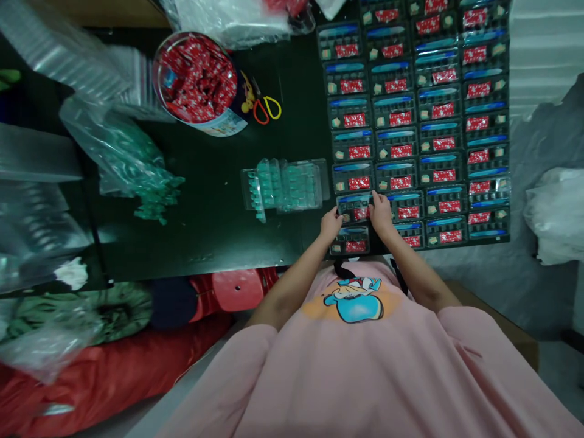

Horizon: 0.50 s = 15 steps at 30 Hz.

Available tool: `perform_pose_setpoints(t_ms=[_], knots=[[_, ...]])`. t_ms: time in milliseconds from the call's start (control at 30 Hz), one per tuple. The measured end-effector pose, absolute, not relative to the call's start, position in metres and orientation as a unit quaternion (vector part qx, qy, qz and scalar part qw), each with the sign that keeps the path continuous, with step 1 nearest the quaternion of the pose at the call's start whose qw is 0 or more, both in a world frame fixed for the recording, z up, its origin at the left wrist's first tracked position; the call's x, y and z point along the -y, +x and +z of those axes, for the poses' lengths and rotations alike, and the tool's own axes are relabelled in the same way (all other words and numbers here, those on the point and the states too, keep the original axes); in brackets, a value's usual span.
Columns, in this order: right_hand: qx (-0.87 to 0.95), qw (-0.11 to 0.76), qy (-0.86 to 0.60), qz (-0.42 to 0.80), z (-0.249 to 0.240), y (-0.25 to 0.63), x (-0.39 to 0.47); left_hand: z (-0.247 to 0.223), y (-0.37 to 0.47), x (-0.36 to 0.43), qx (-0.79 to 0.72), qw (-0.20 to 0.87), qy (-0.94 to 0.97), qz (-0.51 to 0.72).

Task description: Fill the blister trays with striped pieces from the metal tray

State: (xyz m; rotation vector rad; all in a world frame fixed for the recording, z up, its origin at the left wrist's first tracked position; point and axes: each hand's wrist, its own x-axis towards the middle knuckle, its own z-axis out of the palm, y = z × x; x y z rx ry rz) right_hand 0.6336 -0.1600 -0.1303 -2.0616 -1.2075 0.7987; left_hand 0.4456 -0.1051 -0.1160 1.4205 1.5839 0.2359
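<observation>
Between my two hands lies a small clear tray (pixel 350 208) with a blue pen and a red patterned packet in it, in the leftmost column of filled trays. My left hand (pixel 331 224) pinches its left edge. The fingers of my right hand (pixel 381 213) are closed on its right edge. Just below it, near the table's front edge, is another filled tray (pixel 349 241). More filled trays (pixel 444 143) stand in rows and columns to the right and beyond. Left of my hands sits a stack of clear trays with green pieces (pixel 292 185).
A round tub of red packets (pixel 198 79) stands at the back left, beside scissors (pixel 267 111). A plastic bag spills green pieces (pixel 155 198) on the dark table (pixel 205 237). Stacked clear trays (pixel 31 152) fill the far left. A red stool (pixel 237 289) is below the edge.
</observation>
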Motion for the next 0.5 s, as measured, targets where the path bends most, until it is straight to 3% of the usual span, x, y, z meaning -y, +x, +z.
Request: perform_pose_setpoints(t_ms=[333, 500], knots=[[0.420, 0.364, -0.777, 0.296, -0.101, 0.634, 0.165, -0.093, 0.427, 0.101, -0.602, 0.545, 0.546, 0.209], [0.378, 0.400, -0.758, 0.351, -0.088, 0.616, 0.215, -0.073, 0.386, 0.139, -0.580, 0.604, 0.511, 0.194]])
